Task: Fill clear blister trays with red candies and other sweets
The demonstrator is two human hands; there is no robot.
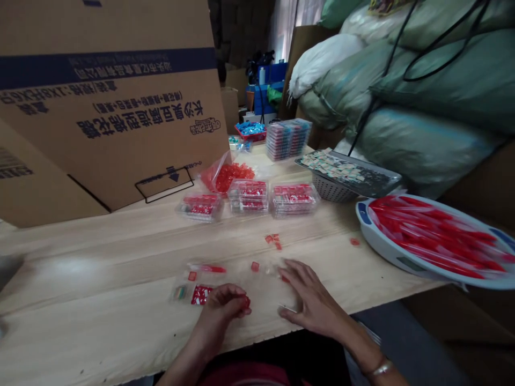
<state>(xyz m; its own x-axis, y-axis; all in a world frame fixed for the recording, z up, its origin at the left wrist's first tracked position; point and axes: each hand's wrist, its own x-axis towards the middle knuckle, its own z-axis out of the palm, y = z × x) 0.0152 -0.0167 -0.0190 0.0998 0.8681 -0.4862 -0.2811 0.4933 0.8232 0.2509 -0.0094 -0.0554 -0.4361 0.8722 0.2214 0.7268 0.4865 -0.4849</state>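
Checking the L grip [222, 310]: we've got it curled shut, w/ a small red bit [246, 303] showing at the fingertips, on the side facing the R grip [316, 300]. The R grip's open, fingers spread & palm down, low over the worktop [120, 252], w/ a tiny red piece [285, 279] just under the fingertips.

Between & ahead of the grips lie a red cube [255, 266], a red-tipped stick [207, 269], a small red square [192, 275] and a clear bag w/ red contents [201, 295], the bag just beside the L grip. Further up are a few loose red bits [272, 238], and one more red bit [354, 242] sits off to the right, near the white tray [376, 241].

That tray has blue handles & holds many long red sticks in clear wrap. Along the back of the worktop we see 3 clear boxes of red items [248, 195], a torn bag of red pieces [227, 177], a tall stack of clear boxes [287, 139] and a red basket of blue packets [250, 131]. A metal tray [354, 174] sits on a colander [332, 188]. Big cardboard box [108, 96] on the left, green sacks [426, 145] on the right.
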